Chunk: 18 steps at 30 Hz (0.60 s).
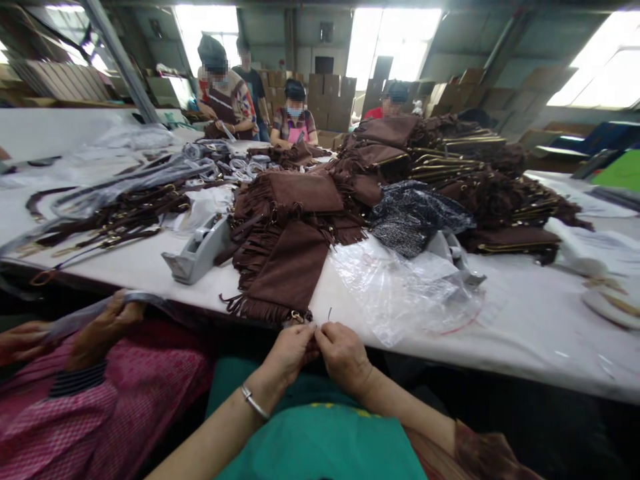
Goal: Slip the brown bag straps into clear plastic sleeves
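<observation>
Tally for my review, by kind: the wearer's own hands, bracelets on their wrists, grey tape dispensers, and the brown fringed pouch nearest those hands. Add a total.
Hands: 2, left hand and right hand
Silver bracelet: 1
Tape dispensers: 2, left dispenser and right dispenser, partly behind plastic
Nearest brown fringed pouch: 1
Total: 6

Bag (290, 267) on worktop (530, 293), near front edge; tape dispenser (195, 253) and straps (115, 217) left, plastic sheet (400, 293) right, bag pile (480, 173) behind right, people (227, 100) across.
</observation>
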Motion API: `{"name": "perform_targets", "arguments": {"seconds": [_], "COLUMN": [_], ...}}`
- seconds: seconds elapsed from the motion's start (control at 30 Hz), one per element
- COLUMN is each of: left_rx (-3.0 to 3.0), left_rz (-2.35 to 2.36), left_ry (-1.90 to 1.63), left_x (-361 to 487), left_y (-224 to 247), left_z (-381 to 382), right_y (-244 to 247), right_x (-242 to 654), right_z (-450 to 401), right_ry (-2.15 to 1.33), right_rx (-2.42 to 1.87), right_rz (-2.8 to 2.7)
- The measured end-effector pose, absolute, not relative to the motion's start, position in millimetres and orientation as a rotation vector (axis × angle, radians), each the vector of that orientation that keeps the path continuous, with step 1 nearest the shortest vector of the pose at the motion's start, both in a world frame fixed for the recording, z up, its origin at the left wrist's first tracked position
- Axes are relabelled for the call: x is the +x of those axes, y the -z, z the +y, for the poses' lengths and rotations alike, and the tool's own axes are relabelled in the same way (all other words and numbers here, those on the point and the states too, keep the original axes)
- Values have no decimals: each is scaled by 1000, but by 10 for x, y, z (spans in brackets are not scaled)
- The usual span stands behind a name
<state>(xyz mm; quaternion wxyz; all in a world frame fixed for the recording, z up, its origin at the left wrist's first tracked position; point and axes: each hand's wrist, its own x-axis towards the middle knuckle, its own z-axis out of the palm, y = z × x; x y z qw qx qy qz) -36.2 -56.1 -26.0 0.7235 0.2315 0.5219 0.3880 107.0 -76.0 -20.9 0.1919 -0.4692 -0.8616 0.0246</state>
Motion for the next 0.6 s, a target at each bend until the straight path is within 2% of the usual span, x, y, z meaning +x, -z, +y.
{"name": "perform_targets", "arguments": {"seconds": [0.07, 0.17, 0.33, 0.6], "left_rx": [502, 470, 519, 504], "left_rz": [1154, 1144, 1214, 1195], "left_ry": [-881, -905, -878, -829], "left_x": [-373, -408, -423, -405], "left_y": [296, 352, 385, 387], "left_z": [-550, -523, -491, -519], "right_y": [176, 130, 204, 327], "right_x": [1067, 1072, 1034, 919], "right_z": [-790, -805, -744, -665], "right_ry": [-129, -400, -786, -1037], "right_rx": [-1296, -1329, -1561, -1571], "right_rz": [-2435, -2270, -1898, -1634]}}
